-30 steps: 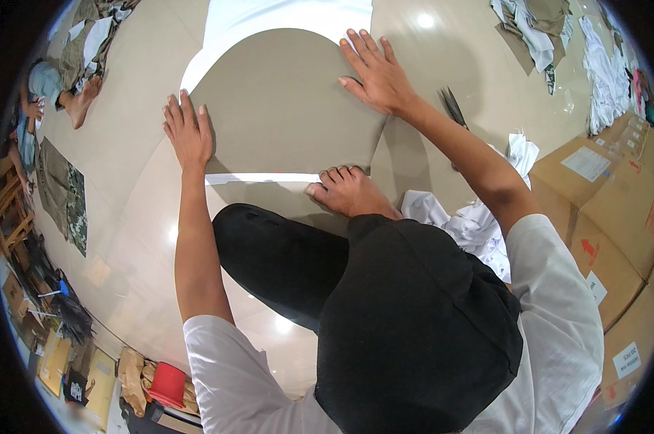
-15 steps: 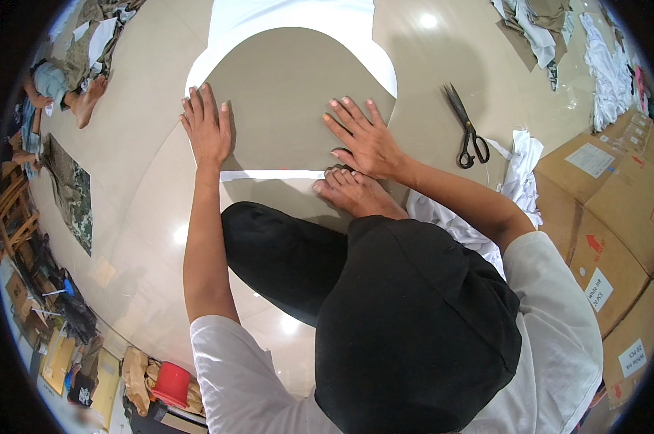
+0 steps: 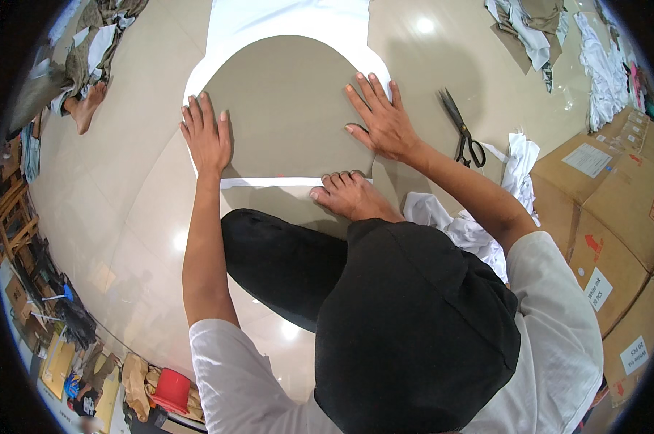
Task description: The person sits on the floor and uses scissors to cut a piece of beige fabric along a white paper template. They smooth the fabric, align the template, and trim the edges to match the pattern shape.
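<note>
2 hands lie open and flat, gripping nothing: my left hand (image 3: 207,137) and right hand (image 3: 381,119) press the brown rounded pattern board (image 3: 287,108) onto white fabric (image 3: 283,18). It looks thin and stiff; I'd lift by its edge. Its straight edge probably hides behind my foot (image 3: 352,195).

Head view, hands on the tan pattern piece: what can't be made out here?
- Near edge of the tan pattern piece: hidden by the bare foot.
- White fabric under it: cut off by the top edge.
- Under the left hand and right hand: palms cover it.
- Scissors: blade tips too small to judge.
- Floor clutter: warped, dark at the rim.
</note>
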`<state>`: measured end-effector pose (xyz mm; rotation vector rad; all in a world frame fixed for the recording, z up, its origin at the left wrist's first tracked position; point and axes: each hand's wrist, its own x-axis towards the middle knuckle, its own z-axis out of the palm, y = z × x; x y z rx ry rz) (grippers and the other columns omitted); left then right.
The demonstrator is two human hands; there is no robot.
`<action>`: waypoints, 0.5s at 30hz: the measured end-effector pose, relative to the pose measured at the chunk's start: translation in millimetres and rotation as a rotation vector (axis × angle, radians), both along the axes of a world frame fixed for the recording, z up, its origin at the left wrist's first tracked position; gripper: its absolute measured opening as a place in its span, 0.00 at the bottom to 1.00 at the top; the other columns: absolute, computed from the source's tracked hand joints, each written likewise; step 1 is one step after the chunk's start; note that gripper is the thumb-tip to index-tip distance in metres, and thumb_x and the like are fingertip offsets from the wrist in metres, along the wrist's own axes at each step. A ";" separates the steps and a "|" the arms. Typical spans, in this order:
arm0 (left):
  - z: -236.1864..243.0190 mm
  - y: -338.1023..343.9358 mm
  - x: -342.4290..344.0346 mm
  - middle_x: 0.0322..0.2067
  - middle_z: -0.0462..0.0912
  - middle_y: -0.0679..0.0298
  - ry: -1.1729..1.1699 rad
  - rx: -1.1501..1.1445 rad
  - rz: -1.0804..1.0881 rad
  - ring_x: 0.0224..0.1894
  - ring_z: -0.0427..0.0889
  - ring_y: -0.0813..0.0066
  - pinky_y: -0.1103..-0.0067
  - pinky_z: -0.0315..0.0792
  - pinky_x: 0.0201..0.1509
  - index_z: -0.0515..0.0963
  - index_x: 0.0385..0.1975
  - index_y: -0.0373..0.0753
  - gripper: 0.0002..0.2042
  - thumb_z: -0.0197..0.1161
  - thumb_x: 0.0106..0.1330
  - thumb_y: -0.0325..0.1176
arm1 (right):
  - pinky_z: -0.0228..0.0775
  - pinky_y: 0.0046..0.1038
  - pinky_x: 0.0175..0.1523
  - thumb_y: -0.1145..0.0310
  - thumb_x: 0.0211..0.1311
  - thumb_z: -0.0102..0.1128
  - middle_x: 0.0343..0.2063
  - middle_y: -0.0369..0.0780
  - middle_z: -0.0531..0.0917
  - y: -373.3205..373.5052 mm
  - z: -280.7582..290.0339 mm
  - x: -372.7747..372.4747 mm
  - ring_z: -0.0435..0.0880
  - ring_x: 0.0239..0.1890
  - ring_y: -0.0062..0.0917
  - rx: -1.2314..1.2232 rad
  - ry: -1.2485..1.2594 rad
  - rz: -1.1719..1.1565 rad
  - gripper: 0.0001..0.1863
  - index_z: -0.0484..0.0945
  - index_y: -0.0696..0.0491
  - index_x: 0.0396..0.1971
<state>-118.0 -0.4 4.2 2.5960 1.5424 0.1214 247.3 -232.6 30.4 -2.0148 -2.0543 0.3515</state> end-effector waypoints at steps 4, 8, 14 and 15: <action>-1.4 1.2 -0.1 0.88 0.48 0.53 0.014 0.010 -0.003 0.89 0.43 0.44 0.48 0.39 0.90 0.50 0.89 0.51 0.35 0.42 0.88 0.57 | 0.36 0.63 0.86 0.45 0.78 0.62 0.86 0.54 0.54 -0.4 2.3 -1.9 0.52 0.87 0.53 0.003 0.005 -0.013 0.45 0.59 0.51 0.85; -1.6 0.2 -0.7 0.88 0.47 0.53 0.015 -0.002 0.012 0.89 0.43 0.44 0.48 0.39 0.90 0.50 0.89 0.51 0.35 0.42 0.87 0.57 | 0.34 0.62 0.87 0.45 0.77 0.61 0.86 0.54 0.54 -11.9 11.8 -14.6 0.51 0.88 0.53 -0.043 0.047 0.037 0.46 0.59 0.56 0.85; 1.0 -0.2 1.9 0.88 0.47 0.53 -0.014 -0.016 0.007 0.89 0.42 0.44 0.47 0.39 0.90 0.50 0.89 0.51 0.35 0.43 0.87 0.56 | 0.31 0.56 0.89 0.43 0.78 0.54 0.86 0.52 0.55 -53.6 13.7 -34.7 0.48 0.89 0.48 -0.176 0.188 0.219 0.45 0.59 0.58 0.84; 1.1 -0.1 3.2 0.88 0.47 0.53 -0.018 -0.018 0.006 0.89 0.42 0.44 0.47 0.39 0.90 0.50 0.89 0.51 0.35 0.43 0.87 0.56 | 0.31 0.55 0.89 0.43 0.78 0.54 0.86 0.52 0.56 -57.8 11.6 -32.9 0.48 0.89 0.47 -0.191 0.232 0.216 0.45 0.59 0.57 0.84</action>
